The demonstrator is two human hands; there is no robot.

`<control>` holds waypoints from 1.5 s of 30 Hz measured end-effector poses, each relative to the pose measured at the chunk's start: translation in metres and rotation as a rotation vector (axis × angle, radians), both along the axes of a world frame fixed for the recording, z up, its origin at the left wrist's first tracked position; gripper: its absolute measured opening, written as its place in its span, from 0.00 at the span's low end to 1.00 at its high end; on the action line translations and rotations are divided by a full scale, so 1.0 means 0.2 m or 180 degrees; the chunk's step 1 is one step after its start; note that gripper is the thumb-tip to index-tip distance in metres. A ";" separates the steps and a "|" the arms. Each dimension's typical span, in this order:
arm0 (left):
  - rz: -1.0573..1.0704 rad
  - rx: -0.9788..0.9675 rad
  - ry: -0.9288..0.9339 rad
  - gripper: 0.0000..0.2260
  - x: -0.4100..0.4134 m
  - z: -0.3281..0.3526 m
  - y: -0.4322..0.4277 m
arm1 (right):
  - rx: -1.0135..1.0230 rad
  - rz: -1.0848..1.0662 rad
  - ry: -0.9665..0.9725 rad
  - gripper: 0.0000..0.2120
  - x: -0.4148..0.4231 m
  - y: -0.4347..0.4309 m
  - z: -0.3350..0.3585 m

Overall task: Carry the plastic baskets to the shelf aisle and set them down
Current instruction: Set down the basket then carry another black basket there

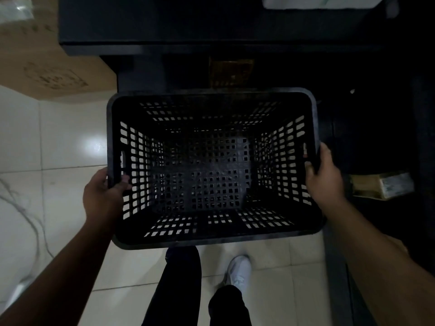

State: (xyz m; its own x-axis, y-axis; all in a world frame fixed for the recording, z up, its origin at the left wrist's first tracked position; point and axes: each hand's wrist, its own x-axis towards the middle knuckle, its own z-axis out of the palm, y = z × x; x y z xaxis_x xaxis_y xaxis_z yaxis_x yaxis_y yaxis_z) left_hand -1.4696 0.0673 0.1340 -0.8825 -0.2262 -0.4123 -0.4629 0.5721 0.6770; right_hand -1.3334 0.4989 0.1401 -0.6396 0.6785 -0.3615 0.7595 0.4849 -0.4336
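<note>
One black plastic basket [213, 168], rectangular, lattice-walled, open side up, nothing inside. Held level in the air over the pale tiled floor [61, 142], at the middle of the view. Tiles visible through the slots of the bottom and side walls; a faint glossy patch on the bottom grid, too dim to identify.

Both hands clamped on the short ends of the rim. Left hand [103, 191] on the left rim, thumb hooked over the edge inside, fingers wrapped beneath, just below a slot-shaped handle opening. Right hand [323, 176] on the right rim, thumb lying inside along the wall, fingers outside and hidden behind the edge. Forearms bare, stretching back to the lower corners.

Below the near rim, dark trouser legs [179, 285] and one white shoe [237, 271] planted on the tile.

Beyond the far rim, dark shelving [188, 22] spanning the top of the view, its lower part lost in shadow. Brownish item [231, 71] in that shadow, too dim to name. Cardboard box [44, 64] at upper left, beside the shelving, faint print on its face. White package [324, 2] on the shelf top at upper right. Small carton [382, 185] low on the right, near the right hand, half in darkness. Thin pale cord [28, 215] curling across the floor at far left.
</note>
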 end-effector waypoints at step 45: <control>-0.1906 0.0470 0.0892 0.27 -0.28 0.97 0.48 | 0.0072 -0.0016 0.1321 0.31 0.12 -0.09 1.00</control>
State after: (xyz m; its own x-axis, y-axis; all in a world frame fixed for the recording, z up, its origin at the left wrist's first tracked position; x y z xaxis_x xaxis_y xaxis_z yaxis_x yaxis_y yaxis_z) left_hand -1.5257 0.1637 0.3284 -0.9160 0.3764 -0.1388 0.1095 0.5675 0.8161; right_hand -1.3104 0.4819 0.3394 -0.7245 0.6868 -0.0586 0.5248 0.4946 -0.6927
